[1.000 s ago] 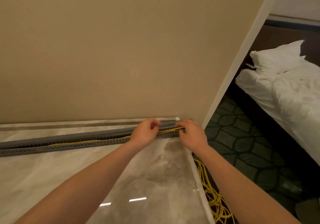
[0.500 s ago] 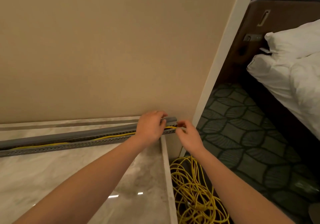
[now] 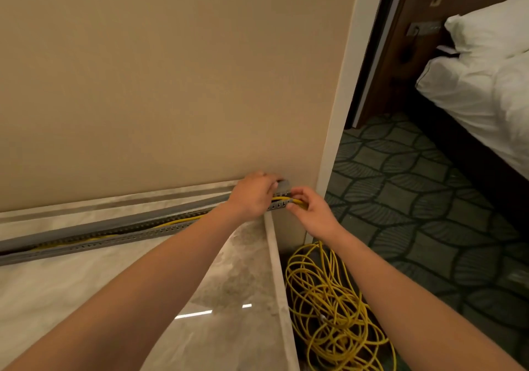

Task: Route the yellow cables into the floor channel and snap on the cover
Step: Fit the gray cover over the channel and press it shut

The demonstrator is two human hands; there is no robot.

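While left hand point(image 3: 253, 196) steadies channel point(image 3: 120, 231), right fingers point(image 3: 294, 205) pinch yellow cables point(image 3: 297, 202).

Left hand point(image 3: 253, 196), right hand point(image 3: 313, 213) (both pinching).

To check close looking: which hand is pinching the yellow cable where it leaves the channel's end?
The right hand pinches the yellow cable; the left hand instead rests over the grey channel.

Wall point(image 3: 171, 84) blocks behind channel point(image 3: 114, 231); marble floor point(image 3: 71, 284) in front lies open.
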